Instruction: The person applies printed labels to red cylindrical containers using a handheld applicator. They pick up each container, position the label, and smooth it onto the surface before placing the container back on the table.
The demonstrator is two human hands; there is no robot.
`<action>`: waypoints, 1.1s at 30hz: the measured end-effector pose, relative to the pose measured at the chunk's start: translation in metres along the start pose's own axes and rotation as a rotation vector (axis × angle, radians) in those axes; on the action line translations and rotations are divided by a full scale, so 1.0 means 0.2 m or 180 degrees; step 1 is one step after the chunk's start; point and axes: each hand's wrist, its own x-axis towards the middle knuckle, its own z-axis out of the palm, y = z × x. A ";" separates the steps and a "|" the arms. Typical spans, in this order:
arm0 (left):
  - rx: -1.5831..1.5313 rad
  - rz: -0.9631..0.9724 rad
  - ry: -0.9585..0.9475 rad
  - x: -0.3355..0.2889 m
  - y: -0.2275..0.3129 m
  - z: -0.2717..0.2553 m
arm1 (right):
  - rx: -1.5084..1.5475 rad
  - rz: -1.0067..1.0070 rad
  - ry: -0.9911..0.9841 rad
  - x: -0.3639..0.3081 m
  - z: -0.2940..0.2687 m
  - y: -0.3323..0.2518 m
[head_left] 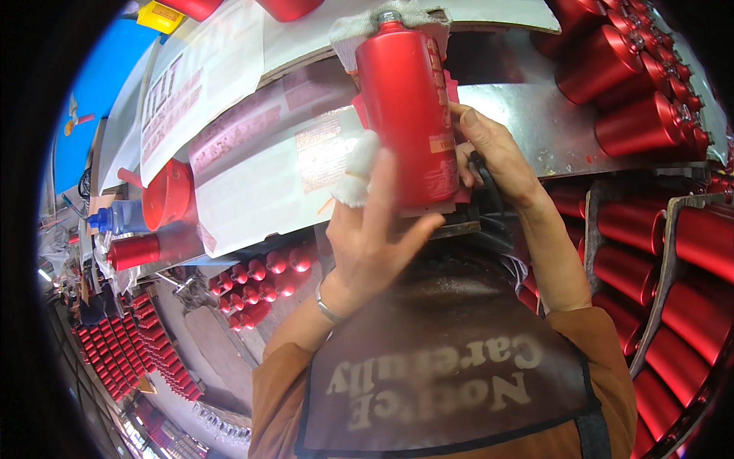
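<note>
A glossy red bottle [401, 99] with gold print lies on a padded rest, its neck pointing away from me on a white cloth pad [348, 40]. My left hand [367, 241] is at the bottle's lower left, slightly blurred. Its fingers hold a wadded white cloth [355, 168], while the thumb stretches right across the bottle's near end. My right hand [497, 153] is curled at the bottle's lower right edge, fingertips close against it. A black lever-like part [483, 170] passes by those fingers; what they grip is partly hidden.
Finished red bottles [604, 69] stand on a metal shelf at right, above racks of more bottles [699, 306]. Printed sheets [206, 84] hang at left. A red cup-shaped container [167, 195] and a blue-capped bottle [115, 216] sit at the bench's left end.
</note>
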 end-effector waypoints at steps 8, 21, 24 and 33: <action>-0.1188 -0.0610 0.0538 -0.10 -0.25 0.02 | -0.0104 0.0074 0.0162 -0.03 -0.02 0.03; -0.1967 -0.1868 -0.0205 -0.02 -0.17 0.12 | -0.0031 -0.0013 0.0264 -0.08 0.00 0.08; -0.1467 -0.1413 -0.0257 -0.01 -0.13 0.10 | -0.0050 -0.0060 0.0230 -0.08 -0.01 0.08; -0.1496 -0.1545 -0.0210 0.05 -0.20 0.15 | -0.0128 -0.0257 0.0202 -0.10 0.02 0.08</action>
